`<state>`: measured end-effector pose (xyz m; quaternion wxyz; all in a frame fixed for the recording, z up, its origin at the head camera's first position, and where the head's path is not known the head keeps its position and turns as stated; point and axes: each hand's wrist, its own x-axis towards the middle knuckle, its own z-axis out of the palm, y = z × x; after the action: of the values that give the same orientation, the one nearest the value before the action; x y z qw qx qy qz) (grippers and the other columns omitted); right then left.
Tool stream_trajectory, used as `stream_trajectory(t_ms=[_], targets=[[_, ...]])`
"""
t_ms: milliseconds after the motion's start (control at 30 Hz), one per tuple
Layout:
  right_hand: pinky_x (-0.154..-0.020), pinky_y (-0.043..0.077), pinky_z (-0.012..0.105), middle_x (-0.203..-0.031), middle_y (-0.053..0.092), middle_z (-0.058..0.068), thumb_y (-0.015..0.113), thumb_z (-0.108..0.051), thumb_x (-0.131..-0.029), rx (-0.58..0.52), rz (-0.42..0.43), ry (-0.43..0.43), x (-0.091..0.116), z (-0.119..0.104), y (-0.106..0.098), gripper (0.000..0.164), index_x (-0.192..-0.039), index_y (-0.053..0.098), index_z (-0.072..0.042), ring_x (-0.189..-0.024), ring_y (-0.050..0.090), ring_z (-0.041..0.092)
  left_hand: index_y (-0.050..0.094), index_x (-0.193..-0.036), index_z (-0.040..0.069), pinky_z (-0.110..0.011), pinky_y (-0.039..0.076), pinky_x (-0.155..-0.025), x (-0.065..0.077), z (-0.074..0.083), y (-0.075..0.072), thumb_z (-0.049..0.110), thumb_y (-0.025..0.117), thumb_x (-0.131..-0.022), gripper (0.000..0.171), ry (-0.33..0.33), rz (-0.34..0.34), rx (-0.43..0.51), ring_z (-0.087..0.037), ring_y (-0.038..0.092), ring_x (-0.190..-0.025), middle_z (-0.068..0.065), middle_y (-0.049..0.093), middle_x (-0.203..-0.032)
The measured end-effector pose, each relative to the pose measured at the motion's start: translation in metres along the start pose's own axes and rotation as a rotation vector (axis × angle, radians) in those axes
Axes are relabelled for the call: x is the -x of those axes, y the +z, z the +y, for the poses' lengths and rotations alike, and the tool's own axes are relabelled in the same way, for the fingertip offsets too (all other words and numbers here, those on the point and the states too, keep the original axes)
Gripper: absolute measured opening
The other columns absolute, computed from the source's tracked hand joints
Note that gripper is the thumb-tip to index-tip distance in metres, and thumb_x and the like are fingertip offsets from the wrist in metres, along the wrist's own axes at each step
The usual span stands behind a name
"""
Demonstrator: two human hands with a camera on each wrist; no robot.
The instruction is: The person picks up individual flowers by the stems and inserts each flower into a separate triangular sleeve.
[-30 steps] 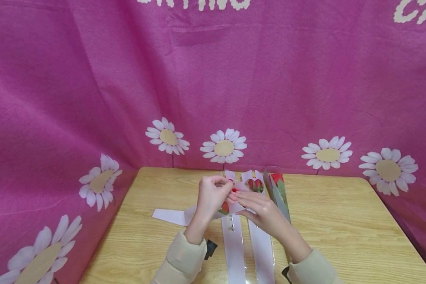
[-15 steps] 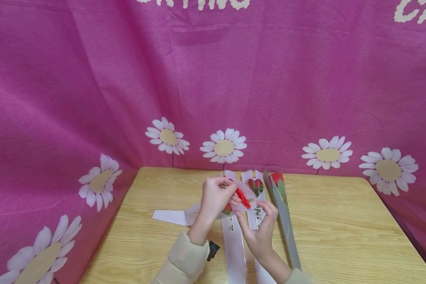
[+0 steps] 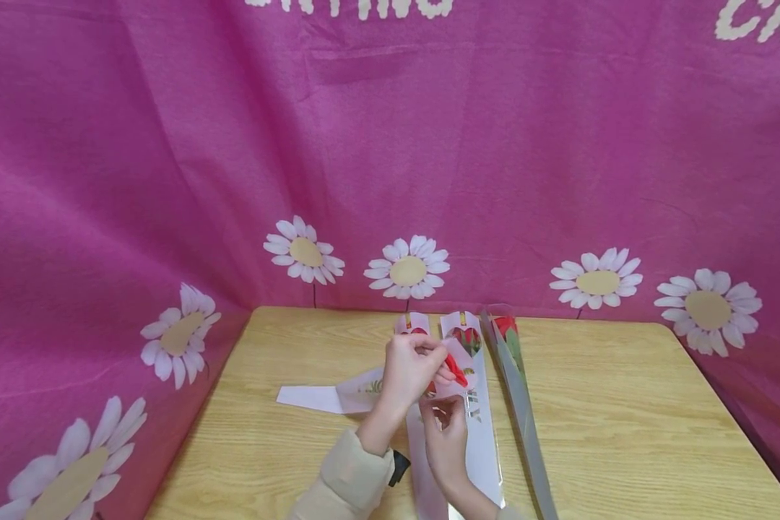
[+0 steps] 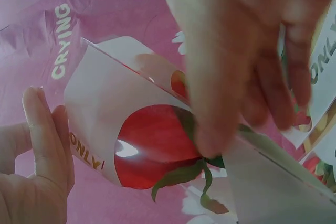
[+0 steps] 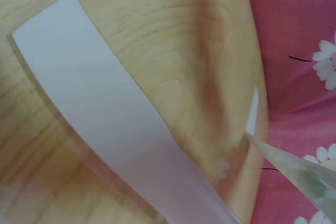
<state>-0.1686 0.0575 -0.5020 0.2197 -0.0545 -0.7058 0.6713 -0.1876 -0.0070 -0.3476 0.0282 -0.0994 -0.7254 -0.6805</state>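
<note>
A red rose [image 3: 456, 370] in a clear and pale-pink printed sleeve [image 4: 100, 72] is held crosswise above the table by my left hand [image 3: 412, 370]. In the left wrist view the rose [image 4: 157, 148] shows through a clear window, with green sepals under it; the blurred left fingers [image 4: 210, 129] pinch at its base. My right hand [image 3: 447, 440] is just below the flower end in the head view. In the left wrist view its straight fingers [image 4: 44, 135] lie right at the sleeve's printed edge. The right wrist view shows the sleeve's white tail [image 5: 94, 87], no hand.
Two more sleeved roses lie lengthwise beneath the hands; one rose [image 3: 466, 341] shows at the far end. A third rose [image 3: 507, 328] with a grey-edged sleeve [image 3: 529, 444] lies to their right. Behind the wooden table [image 3: 624, 404] hangs a magenta daisy-print cloth [image 3: 494, 159].
My right hand has dropped away from the left fingers to below the sleeve's flower end. The left hand has shifted slightly right and down with the rose, whose red petals now show more.
</note>
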Motion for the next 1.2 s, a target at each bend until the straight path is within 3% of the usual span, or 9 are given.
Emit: stream_trajectory(t_ms=[233,367,500,633,700,800,967,1100,1200], targets=[[-0.066,0.05,0.021,-0.081,0.059,0.008,0.056,0.001,-0.087,0.133,0.042,-0.141,0.004,0.018,0.008,0.006,-0.092,0.051,0.002,-0.076,0.055,0.002,0.062,-0.085,-0.019,-0.031,0.055,-0.046,-0.006,-0.02,0.007,-0.007,0.052,-0.081,0.016,-0.014,-0.006,0.01,-0.033,0.064,-0.051,-0.029,0.062,-0.065],[-0.067,0.05,0.021,-0.086,0.06,0.01,0.054,0.004,-0.087,0.15,0.036,-0.185,0.005,0.021,0.007,0.012,-0.098,0.051,0.004,-0.078,0.055,0.003,0.065,-0.088,-0.013,-0.028,0.053,-0.044,-0.014,-0.04,0.009,-0.003,0.057,-0.082,0.015,-0.004,-0.006,-0.046,-0.023,0.062,-0.046,-0.02,0.063,-0.06],[-0.072,0.051,0.018,-0.092,0.061,0.015,0.054,0.007,-0.086,0.138,0.031,-0.217,0.007,0.013,0.006,0.017,-0.103,0.051,0.007,-0.085,0.056,0.005,0.069,-0.084,-0.006,-0.017,0.046,-0.041,-0.022,-0.055,0.005,0.007,0.061,-0.083,0.015,0.077,-0.014,-0.197,-0.006,0.053,-0.043,-0.009,0.061,-0.056],[-0.069,0.052,0.019,-0.09,0.06,0.02,0.053,0.01,-0.085,0.126,0.024,-0.244,0.011,-0.006,0.004,0.015,-0.099,0.05,0.012,-0.082,0.058,0.012,0.071,-0.083,-0.002,-0.017,0.047,-0.051,-0.032,-0.074,-0.006,0.009,0.063,-0.082,0.013,0.151,0.001,-0.402,-0.007,0.053,-0.056,-0.008,0.066,-0.069],[-0.066,0.053,0.021,-0.089,0.059,0.021,0.053,0.012,-0.084,0.128,0.017,-0.252,0.012,-0.01,0.003,0.015,-0.099,0.049,0.014,-0.08,0.057,0.012,0.071,-0.087,-0.001,-0.02,0.049,-0.06,-0.038,-0.088,-0.014,0.007,0.064,-0.08,0.013,0.147,-0.021,-0.507,-0.012,0.056,-0.067,-0.009,0.067,-0.08],[-0.062,0.054,0.024,-0.09,0.059,0.022,0.052,0.013,-0.084,0.113,-0.002,-0.242,0.011,-0.007,0.001,0.017,-0.101,0.048,0.014,-0.078,0.056,0.008,0.069,-0.095,-0.002,-0.027,0.051,-0.068,-0.046,-0.111,-0.027,0.005,0.06,-0.082,0.017,0.096,-0.122,-0.572,-0.021,0.06,-0.08,-0.013,0.066,-0.092],[-0.06,0.055,0.032,-0.087,0.058,0.023,0.052,0.015,-0.083,0.096,-0.028,-0.26,0.006,-0.003,-0.001,0.015,-0.098,0.049,0.015,-0.074,0.053,-0.001,0.067,-0.1,-0.004,-0.036,0.051,-0.08,-0.054,-0.148,-0.049,0.006,0.053,-0.088,0.02,0.038,-0.235,-0.555,-0.028,0.06,-0.094,-0.017,0.065,-0.101],[-0.055,0.054,0.028,-0.08,0.058,0.022,0.054,0.014,-0.082,0.105,-0.027,-0.267,-0.001,-0.002,-0.001,0.013,-0.094,0.049,0.016,-0.069,0.054,0.003,0.067,-0.097,-0.004,-0.033,0.051,-0.076,-0.056,-0.164,-0.059,0.007,0.055,-0.089,0.018,0.017,-0.177,-0.496,-0.026,0.061,-0.09,-0.015,0.067,-0.096],[-0.048,0.051,0.022,-0.076,0.058,0.018,0.052,0.011,-0.085,0.063,-0.047,-0.191,-0.009,-0.001,0.001,0.012,-0.095,0.047,0.015,-0.062,0.053,0.003,0.067,-0.095,-0.006,-0.03,0.051,-0.072,-0.058,-0.168,-0.063,0.007,0.057,-0.088,0.017,0.008,-0.106,-0.455,-0.021,0.06,-0.083,-0.015,0.067,-0.091]])
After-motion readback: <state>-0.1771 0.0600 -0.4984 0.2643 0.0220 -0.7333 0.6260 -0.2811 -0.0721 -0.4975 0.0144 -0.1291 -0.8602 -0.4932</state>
